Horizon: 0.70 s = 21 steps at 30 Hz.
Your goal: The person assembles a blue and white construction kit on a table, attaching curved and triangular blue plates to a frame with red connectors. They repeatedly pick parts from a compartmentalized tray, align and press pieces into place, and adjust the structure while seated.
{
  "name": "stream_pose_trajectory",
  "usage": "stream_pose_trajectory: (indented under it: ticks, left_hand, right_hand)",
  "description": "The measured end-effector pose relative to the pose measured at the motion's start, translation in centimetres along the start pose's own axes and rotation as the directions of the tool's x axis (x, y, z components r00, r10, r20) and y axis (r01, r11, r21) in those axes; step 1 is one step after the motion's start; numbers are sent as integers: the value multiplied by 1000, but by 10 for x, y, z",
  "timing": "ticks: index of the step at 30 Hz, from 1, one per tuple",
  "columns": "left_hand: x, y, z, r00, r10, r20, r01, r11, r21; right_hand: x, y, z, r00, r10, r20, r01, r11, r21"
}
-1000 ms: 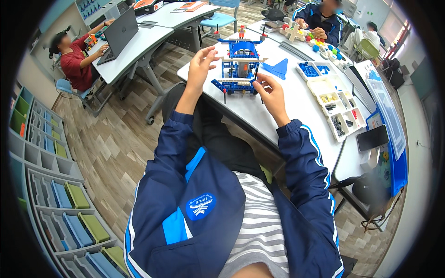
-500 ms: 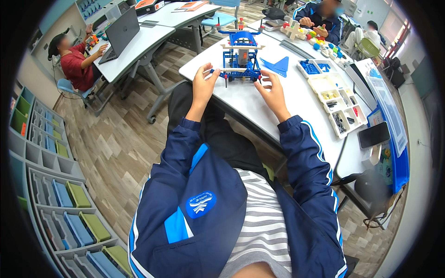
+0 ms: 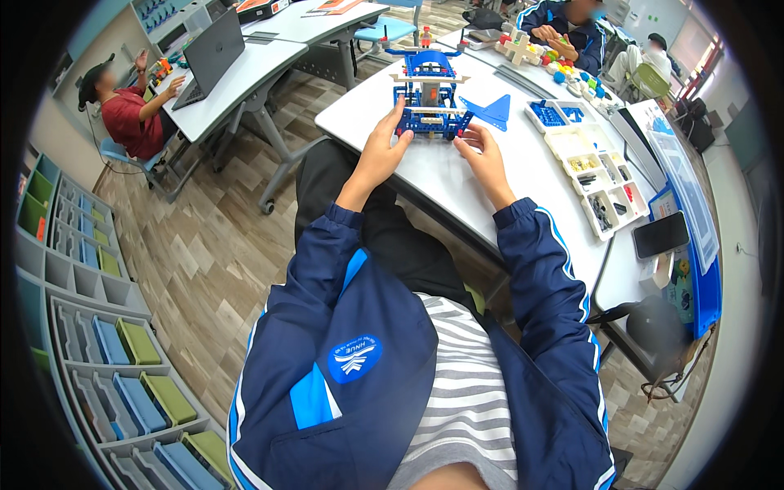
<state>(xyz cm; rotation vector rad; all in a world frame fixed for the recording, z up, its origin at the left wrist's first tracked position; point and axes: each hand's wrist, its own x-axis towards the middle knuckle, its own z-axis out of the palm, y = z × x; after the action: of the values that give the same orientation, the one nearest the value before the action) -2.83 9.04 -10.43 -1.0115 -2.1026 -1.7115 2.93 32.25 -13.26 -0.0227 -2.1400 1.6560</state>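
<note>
A blue and white toy model built of construction-set beams and pegs (image 3: 431,122) stands upright on the white table. My left hand (image 3: 380,157) lies along its left side, the index finger reaching up the frame and the thumb near its front corner. At the front right corner, my right hand (image 3: 483,155) has its thumb and fingers closed around the model's end, by a red piece. Just right of the model lie flat blue triangular panels (image 3: 490,113). A small red figure-like piece (image 3: 425,37) shows behind the model's top.
A sorting tray (image 3: 573,155) of small parts stands on the right, with a phone (image 3: 661,235) and a blue bin (image 3: 704,298) beyond. Across the table, a person (image 3: 563,33) handles colourful pieces. Another person (image 3: 122,106) sits at a laptop (image 3: 214,59) on the far left.
My left hand has moved right and in against the model's side. The model's front bar no longer sticks out to the left. My right hand has shifted slightly.
</note>
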Motion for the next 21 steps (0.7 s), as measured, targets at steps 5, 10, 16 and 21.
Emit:
stream_pose_trajectory:
  ticks: [5,10,16,21]
  left_hand:
    - [-6,-1,-2,999,-7,-44,16,976,216]
    - [-11,-1,-2,1000,-13,-28,20,964,265]
    - [-12,4,3,980,-124,-157,144,982,125]
    - [-9,-1,5,936,-246,-251,252,968,-8]
  right_hand:
    - [1,0,0,997,71,17,-71,997,10]
    - [-7,-6,6,998,-26,-51,21,995,-93]
    - [-16,-15,14,970,-239,-42,208,910,-358]
    - [-23,-24,16,925,-370,84,359,782,-510]
